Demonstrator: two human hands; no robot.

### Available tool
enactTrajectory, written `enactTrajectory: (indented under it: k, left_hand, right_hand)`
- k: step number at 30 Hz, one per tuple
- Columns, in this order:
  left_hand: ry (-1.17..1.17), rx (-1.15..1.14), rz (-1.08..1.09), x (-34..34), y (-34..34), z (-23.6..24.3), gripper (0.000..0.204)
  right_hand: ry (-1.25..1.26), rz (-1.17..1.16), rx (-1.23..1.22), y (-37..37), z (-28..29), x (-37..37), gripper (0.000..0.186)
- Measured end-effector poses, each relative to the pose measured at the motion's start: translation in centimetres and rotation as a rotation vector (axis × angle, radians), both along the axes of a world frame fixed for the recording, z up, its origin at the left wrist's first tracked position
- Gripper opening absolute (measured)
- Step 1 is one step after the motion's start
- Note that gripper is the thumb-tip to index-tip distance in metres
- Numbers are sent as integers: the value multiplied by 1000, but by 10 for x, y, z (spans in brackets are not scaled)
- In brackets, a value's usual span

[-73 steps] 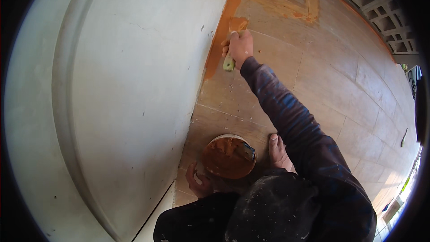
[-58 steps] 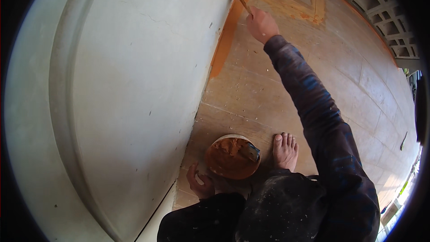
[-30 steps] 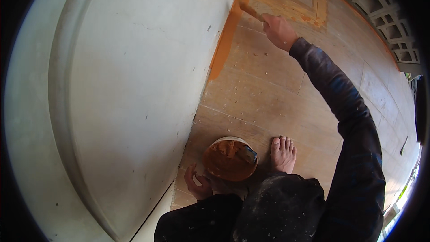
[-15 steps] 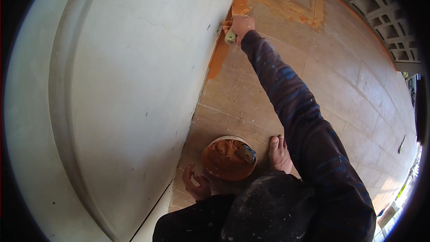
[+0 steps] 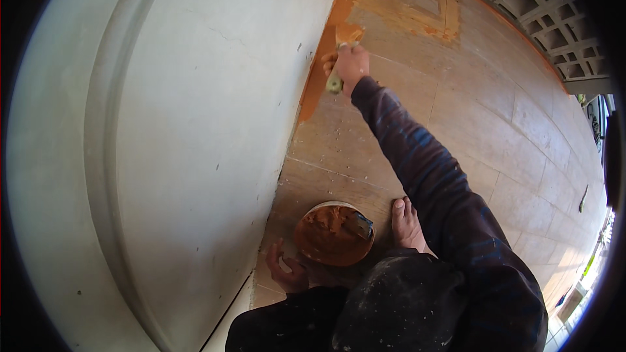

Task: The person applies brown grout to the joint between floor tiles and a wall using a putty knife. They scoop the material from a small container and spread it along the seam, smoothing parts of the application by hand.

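Observation:
My right hand (image 5: 353,65) is closed around the pale handle of a putty knife (image 5: 334,84), out by the foot of the white wall. Orange paste coats the knife's wide blade, which is close to the floor. A strip of orange paste (image 5: 313,94) runs along the joint between wall and floor. My left hand (image 5: 287,272) hangs low by the wall with loosely curled fingers apart and nothing visible in them. Just beside it stands a round tub (image 5: 334,257) of orange-brown paste, with a bluish flat tool (image 5: 360,224) resting inside.
The white wall (image 5: 189,124) fills the left side. Wood-look tiles (image 5: 482,130) cover the floor, with a smeared orange patch (image 5: 417,10) farther off. A pierced block screen (image 5: 541,10) edges the far right. My bare foot (image 5: 407,225) is right of the tub.
My right hand has drawn the putty knife slightly back toward me, and its orange-coated blade now shows beyond the fingers. The left hand stays by the tub.

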State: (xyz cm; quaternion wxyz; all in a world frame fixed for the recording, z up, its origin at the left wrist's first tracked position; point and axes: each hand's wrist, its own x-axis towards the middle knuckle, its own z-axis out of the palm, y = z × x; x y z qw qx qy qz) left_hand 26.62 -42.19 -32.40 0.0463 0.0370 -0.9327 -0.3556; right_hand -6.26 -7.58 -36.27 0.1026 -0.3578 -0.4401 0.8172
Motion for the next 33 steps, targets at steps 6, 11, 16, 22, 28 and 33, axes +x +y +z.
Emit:
enactTrajectory:
  k: [6, 11, 16, 22, 28, 33]
  left_hand:
    - [-27, -8, 24, 1, -6, 2, 43]
    - [-42, 15, 17, 1, -7, 2, 43]
    - [6, 6, -54, -4, -4, -3, 41]
    - [41, 52, -103, -7, -1, -3, 38]
    - [-47, 105, -101, -7, -4, 2, 36]
    - [-37, 181, -69, 1, -18, 1, 35]
  right_hand:
    - [-38, 94, -37, 48, -9, -56, 21]
    - [-204, 277, -77, 38, -21, -50, 17]
    - [-126, 312, -364, 3, -33, -17, 23]
    - [-232, 224, -431, -38, -6, 23, 18]
    - [-300, 260, -359, -81, 24, 67, 23]
    - [-145, 147, -239, -90, 28, 72, 23]
